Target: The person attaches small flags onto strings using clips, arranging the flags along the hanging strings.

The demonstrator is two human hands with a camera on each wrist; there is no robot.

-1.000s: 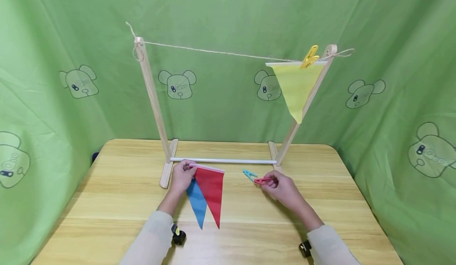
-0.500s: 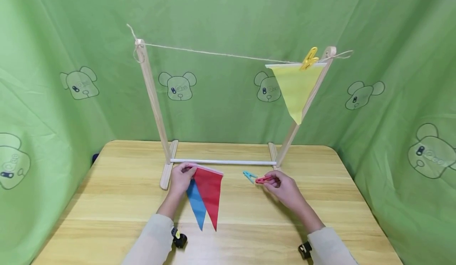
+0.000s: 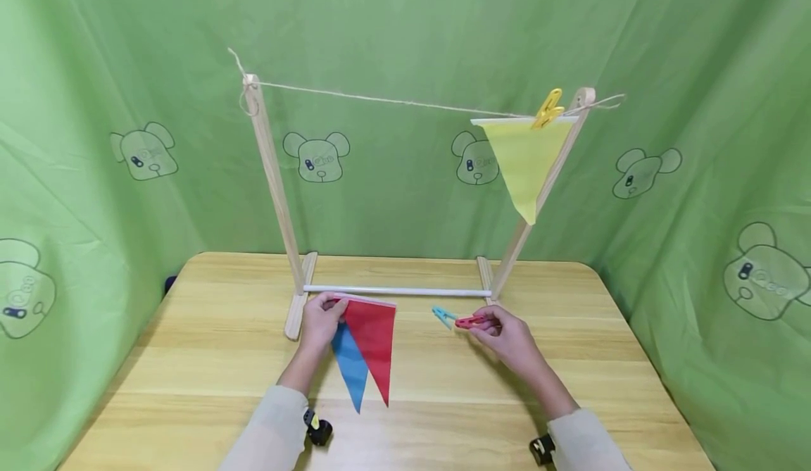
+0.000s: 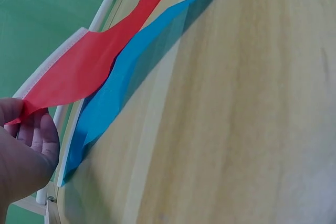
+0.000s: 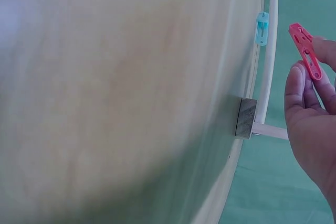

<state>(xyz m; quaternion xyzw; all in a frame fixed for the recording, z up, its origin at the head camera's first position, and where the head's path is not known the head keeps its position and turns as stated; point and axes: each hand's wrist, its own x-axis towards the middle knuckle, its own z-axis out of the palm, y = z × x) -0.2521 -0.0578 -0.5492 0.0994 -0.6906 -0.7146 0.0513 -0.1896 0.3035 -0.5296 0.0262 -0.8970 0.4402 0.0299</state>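
My left hand (image 3: 320, 324) pinches the upper left corner of a red triangular pennant (image 3: 372, 337) between thumb and fingers; its white-edged top is uppermost and its point hangs down. Under it a blue pennant (image 4: 107, 103) lies on the table, partly hidden by the red one in the head view. Over on the right, my right hand (image 3: 508, 341) pinches a red clothespin (image 5: 305, 51) by thumb and fingertips. Left of that hand a light blue clothespin (image 3: 445, 315) rests on the table. A yellow pennant (image 3: 524, 161) hangs from the string, clipped by a yellow clothespin (image 3: 548, 110).
A wooden stand rises at the table's (image 3: 209, 358) back, its left post (image 3: 272, 175) and right post (image 3: 557, 165) joined low down by a white rod (image 3: 399, 291). A string (image 3: 374, 98) runs between the post tops. A green curtain (image 3: 405, 27) surrounds the table.
The red pennant's point swung left, then partly back. My right hand has shifted the red clothespin very slightly to the right. The whole head view has sunk a little, as the camera tilted.
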